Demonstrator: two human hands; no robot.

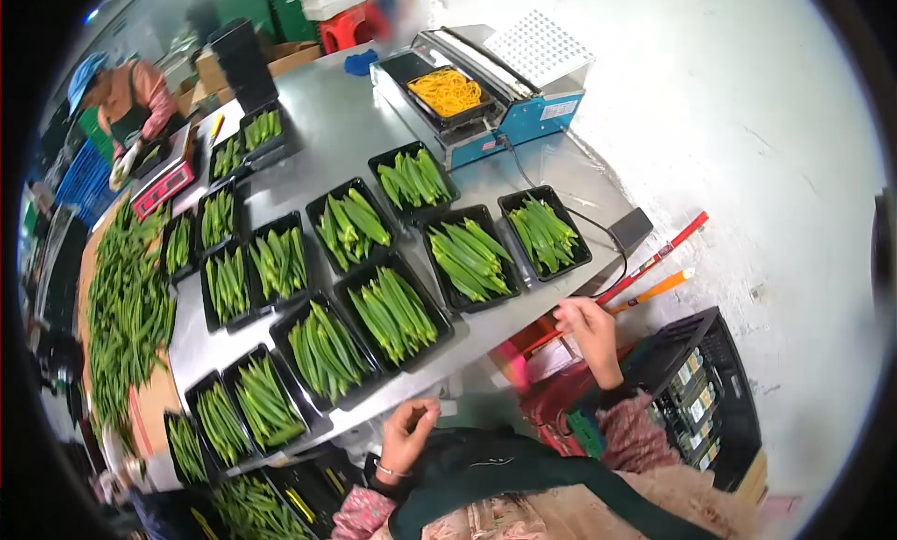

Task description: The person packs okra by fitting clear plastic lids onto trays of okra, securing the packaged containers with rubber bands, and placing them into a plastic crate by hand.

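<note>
Several black trays of green okra (392, 311) lie in rows on a steel table (336, 120). My left hand (408, 433), a bracelet on its wrist, hangs just below the table's near edge with fingers curled and nothing visible in them. My right hand (589, 325) is at the table's right corner, fingers closed around a red stick (659, 255) that leans against the table. An orange stick (659, 286) lies beside the red one. The nearest trays to my right hand hold okra (467, 255) and more okra (545, 234).
A blue sealing machine (523, 110) holds a tray of yellow bands (448, 90); its cable runs to a black box (631, 227). Loose okra (126, 306) is piled at the left. A black crate (701, 390) stands on the floor. Another person (126, 101) works by a red scale (163, 183).
</note>
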